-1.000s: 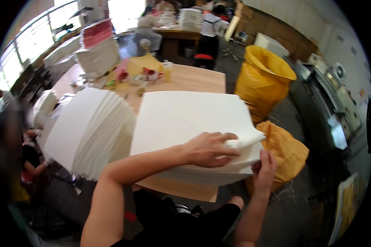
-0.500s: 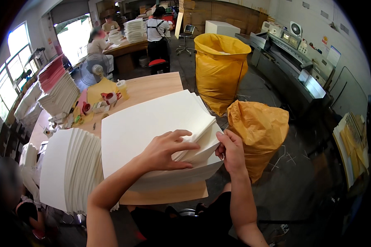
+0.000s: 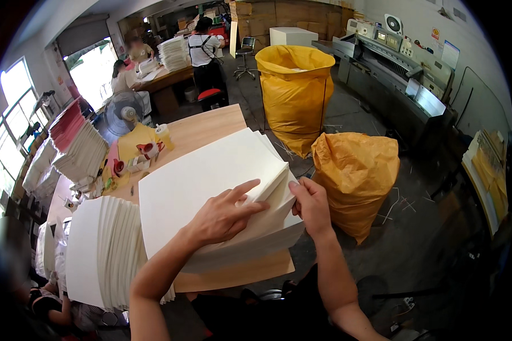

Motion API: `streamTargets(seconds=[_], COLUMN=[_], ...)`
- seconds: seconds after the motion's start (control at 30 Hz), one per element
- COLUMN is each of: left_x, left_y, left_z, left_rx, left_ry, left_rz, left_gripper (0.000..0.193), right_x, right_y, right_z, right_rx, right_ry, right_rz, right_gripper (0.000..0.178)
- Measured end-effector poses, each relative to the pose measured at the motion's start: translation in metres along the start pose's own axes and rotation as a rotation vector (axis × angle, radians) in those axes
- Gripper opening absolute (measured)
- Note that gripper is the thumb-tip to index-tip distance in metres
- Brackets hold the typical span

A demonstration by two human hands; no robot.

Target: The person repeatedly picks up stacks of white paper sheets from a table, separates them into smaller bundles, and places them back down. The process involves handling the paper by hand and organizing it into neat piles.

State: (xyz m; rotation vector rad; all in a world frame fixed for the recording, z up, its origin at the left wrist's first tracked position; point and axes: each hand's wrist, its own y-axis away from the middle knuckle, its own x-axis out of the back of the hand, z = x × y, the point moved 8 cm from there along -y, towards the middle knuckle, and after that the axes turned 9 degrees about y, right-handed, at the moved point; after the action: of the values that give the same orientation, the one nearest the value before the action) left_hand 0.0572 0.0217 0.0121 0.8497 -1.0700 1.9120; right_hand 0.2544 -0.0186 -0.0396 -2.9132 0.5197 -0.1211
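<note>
Right hand (image 3: 312, 206): thumb and forefinger pinched together on sheet edges at the right-hand corner of the white paper stack (image 3: 202, 170). Left hand (image 3: 224, 216): fingers spread wide, laid over the top of the stack near that same corner, where the upper sheets (image 3: 272, 184) curl up and back. Whether the left fingers trap any single sheet cannot be told.

Position: the stack lies on the wooden table (image 3: 210, 126), in front of the person. A fanned pile of white sheets (image 3: 85, 250) stands just left of the stack. Tape rolls (image 3: 149, 149) and a bottle (image 3: 163, 135) lie beyond the stack, to its left. An orange bag (image 3: 355, 176) stands near its right side; a taller yellow bag (image 3: 296, 91) stands farther beyond.

Caution, as a judgement: bending the corner too sharply may crease the upper sheets. A loose right-hand pinch may let edges slip, mixing layers or losing a count. Uneven pressure from the left hand may skew the stack out of square. Pulling hard to the right may slide sheets off toward the orange bag.
</note>
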Motion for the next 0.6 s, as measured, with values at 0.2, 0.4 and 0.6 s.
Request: streamTargets(seconds=[0.2, 0.4, 0.6], left_x=[0.003, 0.004, 0.002], left_y=[0.000, 0.002, 0.001], left_z=[0.004, -0.004, -0.004], left_rx=[-0.046, -0.054, -0.005], left_ry=[0.056, 0.154, 0.072], left_rz=[0.060, 0.097, 0.118], left_gripper=[0.046, 0.051, 0.043], right_x=[-0.008, -0.004, -0.002], right_y=[0.000, 0.001, 0.001], right_z=[0.007, 0.005, 0.003], right_rx=[-0.142, -0.137, 0.016], right_ry=[-0.315, -0.250, 0.002], right_rz=[-0.053, -0.057, -0.002], right_gripper=[0.038, 0.039, 0.040])
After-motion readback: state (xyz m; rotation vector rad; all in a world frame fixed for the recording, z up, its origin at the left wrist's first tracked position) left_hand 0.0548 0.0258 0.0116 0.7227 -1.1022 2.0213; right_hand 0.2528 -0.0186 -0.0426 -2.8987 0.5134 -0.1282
